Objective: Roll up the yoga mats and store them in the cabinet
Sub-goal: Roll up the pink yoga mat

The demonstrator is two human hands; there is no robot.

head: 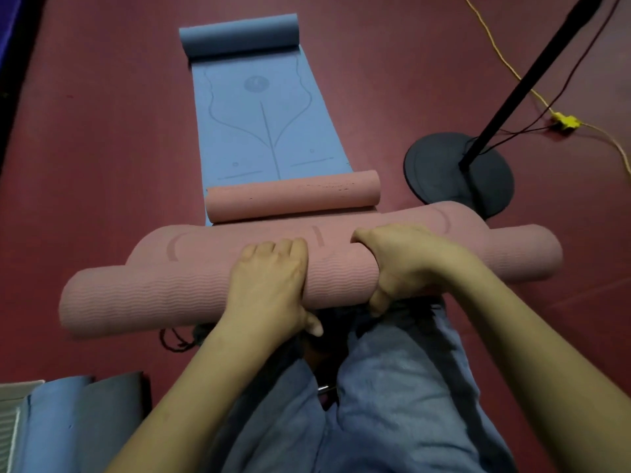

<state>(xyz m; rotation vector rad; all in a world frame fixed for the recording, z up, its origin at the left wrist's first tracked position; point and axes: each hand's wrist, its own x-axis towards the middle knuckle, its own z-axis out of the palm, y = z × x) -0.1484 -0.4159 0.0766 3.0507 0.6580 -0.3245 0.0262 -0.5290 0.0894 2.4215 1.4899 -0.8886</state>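
Gripping the rolled pink ribbed foam yoga mat (170, 288) crosswise above your knees: your left hand (269, 285) and right hand (406, 264), fingers curled over its top, thumbs beneath. Beyond your fingertips: a flat blue foam yoga mat (266, 124) on the dark red floor (102, 131), both ends curled.

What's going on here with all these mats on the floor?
A person is crouched over a pink yoga mat, rolling it up. The left hand and right hand both curl round the thick roll near its middle. Just beyond it the mat's far end has curled into a smaller roll. Behind that lies a blue yoga mat, mostly flat on the red floor, with its far end rolled. A black round-based stand is to the right. No cabinet is in view.
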